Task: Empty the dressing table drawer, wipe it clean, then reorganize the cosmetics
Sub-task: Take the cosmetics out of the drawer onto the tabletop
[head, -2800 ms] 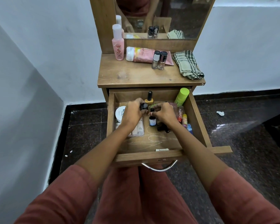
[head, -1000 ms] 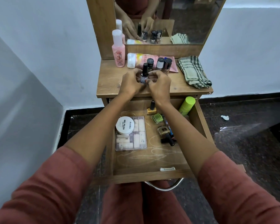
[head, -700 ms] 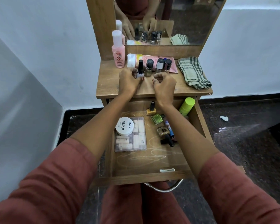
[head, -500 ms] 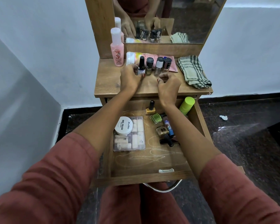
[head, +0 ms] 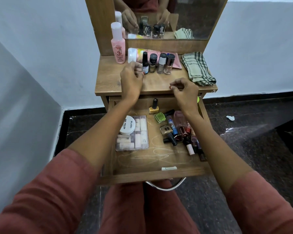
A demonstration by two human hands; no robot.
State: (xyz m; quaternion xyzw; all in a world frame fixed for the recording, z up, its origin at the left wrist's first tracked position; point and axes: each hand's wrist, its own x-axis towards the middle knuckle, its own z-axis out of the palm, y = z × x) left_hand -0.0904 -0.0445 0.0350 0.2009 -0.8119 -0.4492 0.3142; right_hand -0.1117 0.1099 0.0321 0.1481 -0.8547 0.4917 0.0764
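The wooden drawer (head: 152, 176) is pulled open over my lap. Inside lie a clear plastic box (head: 139, 139) with a white round tub (head: 127, 127) on it, an upright yellow nail polish (head: 153, 107), a green polish (head: 159, 117), a gold bottle (head: 166, 130) and a heap of lipsticks and small bottles (head: 187, 137) on the right. Several nail polish bottles (head: 159, 64) stand in a row on the tabletop (head: 108, 80). My left hand (head: 131, 79) hovers with loosely curled fingers beside the leftmost bottle (head: 145, 65), holding nothing. My right hand (head: 184, 92) hangs empty over the table's front edge.
A pink bottle (head: 118, 48) stands at the back left, with a pink tube (head: 135, 55) lying behind the row. A folded checked cloth (head: 198, 68) sits at the right. The mirror (head: 184, 16) rises behind. A lime-green object (head: 198, 99) peeks out behind my right wrist. Chalky scribbles mark the drawer floor.
Both hands lifted bottles from the drawer and set them in the row on the tabletop. The left hand has let go, and the right hand has drawn back to the table's front edge.
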